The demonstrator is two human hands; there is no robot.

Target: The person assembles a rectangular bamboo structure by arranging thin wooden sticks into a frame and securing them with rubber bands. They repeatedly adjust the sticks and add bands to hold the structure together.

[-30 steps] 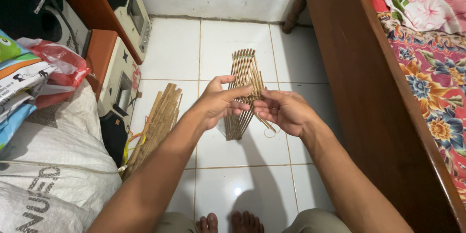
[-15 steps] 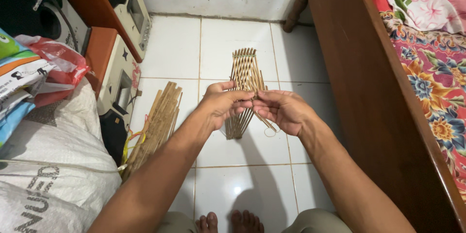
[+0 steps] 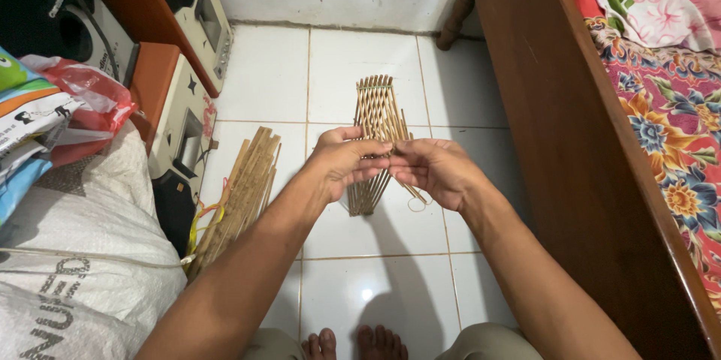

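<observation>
A woven lattice of thin bamboo sticks (image 3: 378,108) is held upright over the white floor tiles. My left hand (image 3: 342,165) grips its middle from the left, fingers curled round the sticks. My right hand (image 3: 435,172) meets it from the right, fingertips pinched on the same sticks where a thin thread (image 3: 415,198) loops down. The lower sticks splay out below both hands, partly hidden by them.
A bundle of loose bamboo sticks (image 3: 240,195) lies on the floor to the left, beside white sacks (image 3: 75,255) and a cream machine (image 3: 180,135). A wooden bed frame (image 3: 571,142) with a flowered cover runs along the right. My bare toes (image 3: 353,343) show below.
Both hands and the lattice stay nearly in place; my fingers have shifted slightly on the sticks.
</observation>
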